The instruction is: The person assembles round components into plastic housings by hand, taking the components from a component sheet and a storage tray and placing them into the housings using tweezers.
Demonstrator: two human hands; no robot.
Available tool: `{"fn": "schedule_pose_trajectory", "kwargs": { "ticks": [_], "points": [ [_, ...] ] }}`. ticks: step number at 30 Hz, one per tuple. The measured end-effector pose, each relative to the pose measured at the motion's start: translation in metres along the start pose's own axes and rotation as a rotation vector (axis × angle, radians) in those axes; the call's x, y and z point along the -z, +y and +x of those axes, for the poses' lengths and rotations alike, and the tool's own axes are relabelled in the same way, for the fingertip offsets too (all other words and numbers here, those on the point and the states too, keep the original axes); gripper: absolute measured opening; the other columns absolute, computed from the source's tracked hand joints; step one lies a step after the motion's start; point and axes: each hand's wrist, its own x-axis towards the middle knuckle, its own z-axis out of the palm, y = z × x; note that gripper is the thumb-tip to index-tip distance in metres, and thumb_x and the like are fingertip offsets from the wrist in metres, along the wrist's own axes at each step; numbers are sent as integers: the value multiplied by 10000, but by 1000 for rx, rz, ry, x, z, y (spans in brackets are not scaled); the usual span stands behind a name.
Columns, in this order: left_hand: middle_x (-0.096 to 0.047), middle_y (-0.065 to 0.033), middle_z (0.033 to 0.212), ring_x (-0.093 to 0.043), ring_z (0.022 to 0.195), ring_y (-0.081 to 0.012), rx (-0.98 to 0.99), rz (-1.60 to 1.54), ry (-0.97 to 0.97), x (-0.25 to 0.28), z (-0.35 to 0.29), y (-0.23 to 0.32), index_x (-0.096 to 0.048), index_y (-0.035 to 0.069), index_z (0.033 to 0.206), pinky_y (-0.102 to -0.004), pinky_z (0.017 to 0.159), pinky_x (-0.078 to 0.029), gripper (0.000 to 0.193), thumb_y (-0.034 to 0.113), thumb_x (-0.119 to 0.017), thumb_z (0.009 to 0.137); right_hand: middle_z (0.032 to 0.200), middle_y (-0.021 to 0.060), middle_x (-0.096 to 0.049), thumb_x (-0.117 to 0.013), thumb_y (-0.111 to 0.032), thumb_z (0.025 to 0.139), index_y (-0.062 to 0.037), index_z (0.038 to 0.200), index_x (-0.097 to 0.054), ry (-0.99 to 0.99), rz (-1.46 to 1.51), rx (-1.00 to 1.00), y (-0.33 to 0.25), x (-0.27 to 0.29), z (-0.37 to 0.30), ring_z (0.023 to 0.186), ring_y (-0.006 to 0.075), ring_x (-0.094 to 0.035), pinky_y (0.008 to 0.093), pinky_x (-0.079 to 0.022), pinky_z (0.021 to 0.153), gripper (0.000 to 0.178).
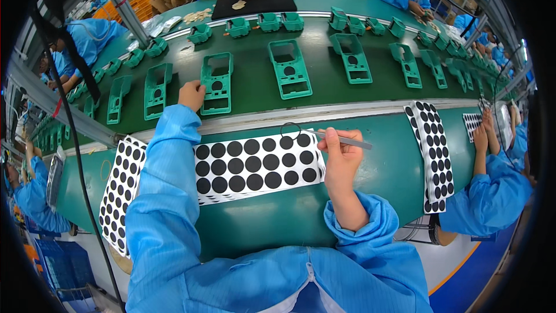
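while the right hand (341, 153) pinches gray tweezers (354, 141) between thumb and fingers, a thin black ring (282, 130) is at their tips, by the far edge of the sheet of black dots (244, 165). the left hand (191, 95) has bent fingers at the left side of a green frame (226, 88); they look like they touch it, but i cannot tell if they grip. the frame lies on the green belt (249, 81), its long side going from near to far. it is ahead and left of the right hand, so the left hand is much nearer to it
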Motion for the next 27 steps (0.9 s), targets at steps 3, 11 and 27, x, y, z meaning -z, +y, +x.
{"fn": "schedule_pose_trajectory", "kwargs": {
  "ticks": [3, 11, 27],
  "points": [
    [-616, -197, 766, -605, 690, -315, -97, -161, 153, 9, -17, 13, -589, -33, 999, -382, 655, -459, 305, 158, -528, 771, 748, 107, -611, -594, -62, 830, -35, 847, -431, 9, 51, 28, -2, 0, 1, 615, 81, -560, 191, -472, 582, 166],
    [-489, -65, 705, -468, 529, -106, -168, -466, 95, 38, -168, 91, -303, -22, 1320, -240, 481, -400, 590, -18, -518, 772, 807, 106, -573, -562, -9, 835, -33, 888, -407, -12, 79, 176, -13, -11, -10, 694, 115, -575, 221, -479, 636, 165],
    [-429, -151, 1178, -479, 1017, -294, -388, -161, -38, 26, -232, 89, -384, 35, 1269, -373, 792, -398, 721, 143, -722, 641, 848, 161, -589, -588, 48, 788, -15, 908, -413, -325, -230, 393, 35, -13, -78, 678, 165, -568, 237, -463, 569, 221]
  ]
}}
